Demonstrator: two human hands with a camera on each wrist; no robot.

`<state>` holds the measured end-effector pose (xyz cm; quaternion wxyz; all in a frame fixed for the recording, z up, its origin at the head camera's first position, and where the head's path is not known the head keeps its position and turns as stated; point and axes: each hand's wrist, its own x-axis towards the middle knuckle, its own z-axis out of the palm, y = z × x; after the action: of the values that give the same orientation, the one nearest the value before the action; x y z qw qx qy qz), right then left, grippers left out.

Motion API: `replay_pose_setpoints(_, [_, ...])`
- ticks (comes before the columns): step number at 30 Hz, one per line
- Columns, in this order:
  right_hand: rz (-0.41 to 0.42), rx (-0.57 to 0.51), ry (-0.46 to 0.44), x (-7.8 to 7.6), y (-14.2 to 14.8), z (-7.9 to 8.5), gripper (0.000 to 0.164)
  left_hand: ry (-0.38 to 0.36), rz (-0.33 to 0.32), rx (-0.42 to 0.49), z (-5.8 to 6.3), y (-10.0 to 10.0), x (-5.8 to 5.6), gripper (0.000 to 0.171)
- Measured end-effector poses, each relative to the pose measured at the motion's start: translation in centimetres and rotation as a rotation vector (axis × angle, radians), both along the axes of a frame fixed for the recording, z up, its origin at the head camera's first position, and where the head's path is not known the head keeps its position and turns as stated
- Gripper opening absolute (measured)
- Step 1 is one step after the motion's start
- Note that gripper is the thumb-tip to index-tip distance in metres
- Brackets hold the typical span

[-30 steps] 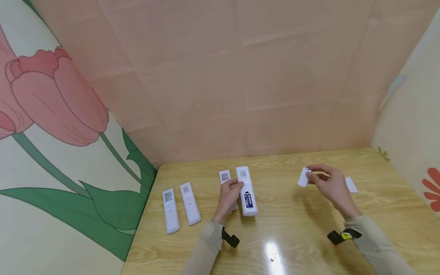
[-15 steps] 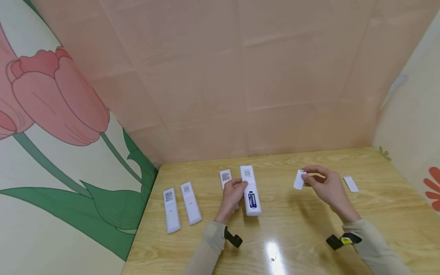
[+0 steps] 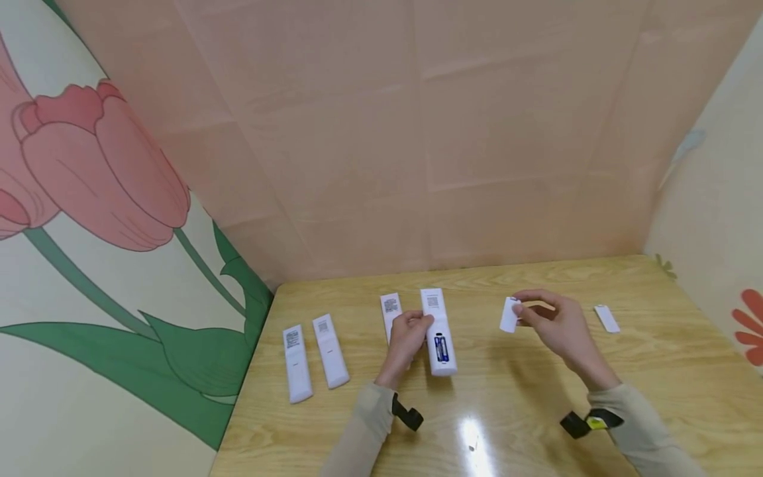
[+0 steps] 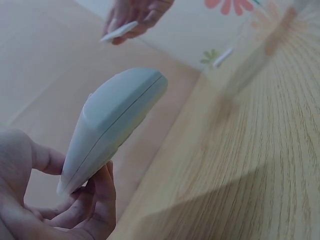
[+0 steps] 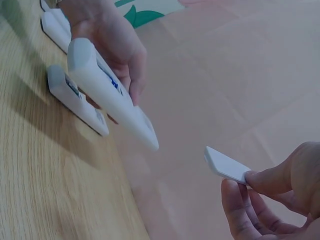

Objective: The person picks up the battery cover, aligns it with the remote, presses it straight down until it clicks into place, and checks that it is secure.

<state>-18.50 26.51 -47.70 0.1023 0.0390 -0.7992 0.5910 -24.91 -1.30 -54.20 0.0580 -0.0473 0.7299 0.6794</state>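
Note:
My left hand (image 3: pixel 407 341) grips a white remote control (image 3: pixel 434 311) by its side, back facing up, raised off the table. Blue batteries (image 3: pixel 441 348) show in its uncovered compartment. To the right, my right hand (image 3: pixel 557 328) pinches a small white battery cover (image 3: pixel 508 315) between thumb and fingers, in the air and apart from the remote. The right wrist view shows the cover (image 5: pixel 227 166) tilted at the fingertips. Partly hidden behind my left hand, another remote (image 3: pixel 391 308) lies on the table; in the right wrist view that remote (image 5: pixel 75 102) has an uncovered compartment.
Two white remotes, one at the far left (image 3: pixel 297 364) and one beside it (image 3: pixel 330 351), lie face down with covers on. A second battery cover (image 3: pixel 607 318) rests on the wooden table (image 3: pixel 507 411) at right. A pink-beige cloth (image 3: pixel 357 165) hangs behind.
My left hand has shifted the held remote slightly to the right. The right hand has brought the battery cover left, closer to the remote, and the cover on the table shows more fully.

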Motion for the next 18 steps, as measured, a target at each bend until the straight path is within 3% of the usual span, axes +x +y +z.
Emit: replay_pose_setpoints(18, [0.063,0.024,-0.013,0.9,-3.1,0.7,0.026,-0.014,-0.032,0.023,-0.2,0.4,0.2,0.038])
